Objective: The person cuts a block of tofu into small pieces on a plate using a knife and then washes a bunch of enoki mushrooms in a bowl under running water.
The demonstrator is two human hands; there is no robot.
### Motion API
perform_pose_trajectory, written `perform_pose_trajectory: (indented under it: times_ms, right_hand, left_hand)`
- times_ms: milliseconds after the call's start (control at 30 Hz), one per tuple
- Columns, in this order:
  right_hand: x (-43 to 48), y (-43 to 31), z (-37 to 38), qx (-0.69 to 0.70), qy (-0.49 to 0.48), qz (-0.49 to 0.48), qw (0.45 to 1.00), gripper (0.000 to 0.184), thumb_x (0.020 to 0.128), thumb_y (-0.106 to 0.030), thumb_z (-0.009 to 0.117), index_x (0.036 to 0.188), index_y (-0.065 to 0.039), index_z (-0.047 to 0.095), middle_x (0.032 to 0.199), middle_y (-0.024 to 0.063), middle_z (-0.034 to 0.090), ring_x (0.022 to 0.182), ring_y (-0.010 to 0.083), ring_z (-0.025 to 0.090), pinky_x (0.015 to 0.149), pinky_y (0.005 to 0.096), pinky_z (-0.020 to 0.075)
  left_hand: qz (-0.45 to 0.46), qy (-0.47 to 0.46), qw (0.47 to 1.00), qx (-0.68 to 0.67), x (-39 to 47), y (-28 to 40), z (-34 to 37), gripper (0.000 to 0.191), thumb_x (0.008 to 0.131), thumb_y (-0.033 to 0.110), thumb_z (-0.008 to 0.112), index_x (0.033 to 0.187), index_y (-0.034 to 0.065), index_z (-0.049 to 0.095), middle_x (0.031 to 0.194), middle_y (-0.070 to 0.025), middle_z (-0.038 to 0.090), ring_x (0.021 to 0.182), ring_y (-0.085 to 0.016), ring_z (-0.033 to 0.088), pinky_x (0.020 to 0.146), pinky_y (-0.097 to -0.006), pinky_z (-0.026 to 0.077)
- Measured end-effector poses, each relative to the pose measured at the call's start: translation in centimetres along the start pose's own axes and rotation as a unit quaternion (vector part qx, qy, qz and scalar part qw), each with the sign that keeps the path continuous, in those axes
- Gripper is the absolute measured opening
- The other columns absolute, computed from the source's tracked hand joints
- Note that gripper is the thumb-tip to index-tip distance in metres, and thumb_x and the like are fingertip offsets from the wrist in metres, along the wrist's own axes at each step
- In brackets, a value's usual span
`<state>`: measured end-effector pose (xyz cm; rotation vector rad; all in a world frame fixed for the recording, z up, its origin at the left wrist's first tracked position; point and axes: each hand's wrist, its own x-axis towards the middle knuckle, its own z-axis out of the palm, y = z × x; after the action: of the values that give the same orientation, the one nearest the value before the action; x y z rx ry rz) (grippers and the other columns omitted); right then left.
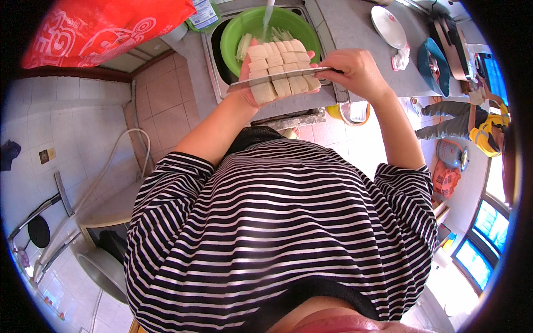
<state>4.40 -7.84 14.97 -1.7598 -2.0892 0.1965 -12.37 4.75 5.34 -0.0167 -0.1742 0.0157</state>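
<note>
A block of pale tofu (266, 90), cut into several cubes, lies on the upturned palm of my left hand (248, 98). In my right hand (356, 73) is the handle of a kitchen knife (287, 75). Its blade runs across the tofu from right to left, edge-on to me, between two rows of cubes. Both hands are at the near side of a green basin (230, 37), which stands in the metal sink (213, 79). Pale bundles that look like enoki mushrooms (243, 46) lie in the basin. Water (266, 23) runs down into it behind the tofu.
A bottle of green liquid (204, 16) and a red bag (112, 29) are at the left. Along the counter (354, 25) to the right are a white plate (388, 26) and a blue basin (433, 66). Farther right stands another person (483, 125) in a yellow vest.
</note>
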Motion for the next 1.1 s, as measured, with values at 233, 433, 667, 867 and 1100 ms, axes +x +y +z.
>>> perform_pose_trajectory:
  times_ms: [233,433,667,867,1100]
  right_hand:
    - [0.8,1.2,0.7,-0.018,-0.005,0.018,1.000,0.016,0.074,-0.024,0.066,0.073,-0.008,0.062,0.066,0.0041,0.057,0.062,0.0248,0.056,0.053,0.0349,0.0427]
    - [2.1,3.0,-0.2,-0.017,0.003,-0.004,1.000,0.013,0.070,-0.019,0.070,0.079,-0.010,0.066,0.064,0.0049,0.055,0.061,0.0246,0.054,0.051,0.0344,0.0403]
    - [2.2,4.3,-1.1,-0.005,0.017,0.014,1.000,0.016,0.071,-0.022,0.070,0.076,-0.008,0.065,0.066,0.0059,0.057,0.061,0.0260,0.054,0.053,0.0339,0.0421]
    - [0.1,4.5,-2.8,0.058,0.094,0.100,0.989,0.015,0.074,-0.018,0.069,0.081,-0.005,0.065,0.064,0.0073,0.054,0.057,0.0217,0.050,0.052,0.0309,0.0394]
    - [-9.7,8.1,1.0,0.292,0.194,0.498,0.793,0.027,0.086,-0.029,0.058,0.080,-0.003,0.060,0.058,-0.0009,0.052,0.054,0.0065,0.048,0.052,0.0237,0.0413]
  left_hand:
    - [0.034,0.046,0.998,-0.003,0.9,0.7,-0.9,0.080,0.081,0.066,0.034,0.135,0.0065,0.030,0.141,-0.0207,0.026,0.125,-0.045,0.030,0.097,-0.0710,0.017]
    - [0.033,0.003,0.999,-0.024,2.4,1.6,-2.2,0.083,0.077,0.068,0.043,0.135,0.0101,0.031,0.143,-0.0183,0.021,0.126,-0.043,0.030,0.099,-0.0701,0.014]
    - [0.033,0.014,0.999,-0.026,3.7,1.8,-1.8,0.071,0.079,0.058,0.045,0.132,0.0114,0.037,0.141,-0.0150,0.028,0.129,-0.039,0.027,0.105,-0.0636,0.011]
    - [0.038,0.072,0.996,0.022,4.4,1.8,-2.4,0.078,0.076,0.063,0.048,0.133,0.0122,0.036,0.141,-0.0151,0.029,0.129,-0.039,0.027,0.103,-0.0638,0.016]
    - [0.069,0.113,0.991,0.030,2.3,1.0,-4.7,0.078,0.078,0.057,0.050,0.137,0.0104,0.029,0.146,-0.0122,0.021,0.134,-0.036,0.017,0.105,-0.0609,0.010]
